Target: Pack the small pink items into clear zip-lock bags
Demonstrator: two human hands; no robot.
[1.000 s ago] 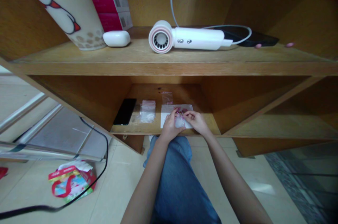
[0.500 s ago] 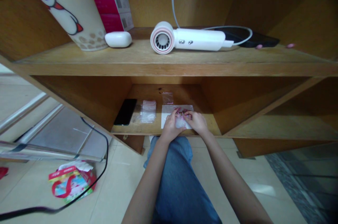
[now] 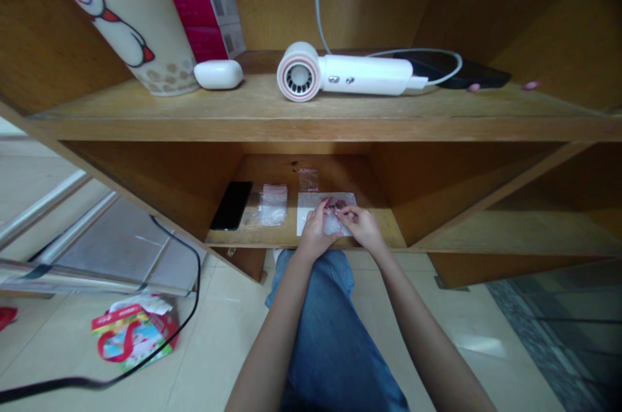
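a: what is being done with the left hand (image 3: 313, 232)?

b: a small clear bag (image 3: 332, 225) is being bordered by it. the fingers are being held at the bag's left side, and the thumb is being stretched along the lower edge, well apart from them. whether the bag is being gripped cannot be told.

a: and with the right hand (image 3: 360, 224)?

b: its fingers are being held narrow, tips close together, by the upper right of the bag, near some small pink and dark pieces (image 3: 339, 203). whether a piece is being pinched is too small to tell.

a: where is the clear bag being supported?

b: over a white sheet (image 3: 303, 217), which is being carried by the lower shelf (image 3: 251, 234), near its front edge.

a: what else is being held by that shelf?

b: just behind the sheet, a small bag with a pink line (image 3: 308, 180) is being shown lying flat. to the left, a pile of clear bags (image 3: 273, 208) is being flanked by a black phone (image 3: 232, 206).

a: and above?

b: on the upper shelf (image 3: 272, 107), a white handheld device (image 3: 367, 75) is being joined by a cable (image 3: 317, 4) at its right end. farther left, a white case (image 3: 218, 75) is being displayed beside a snowman cup (image 3: 165, 36).
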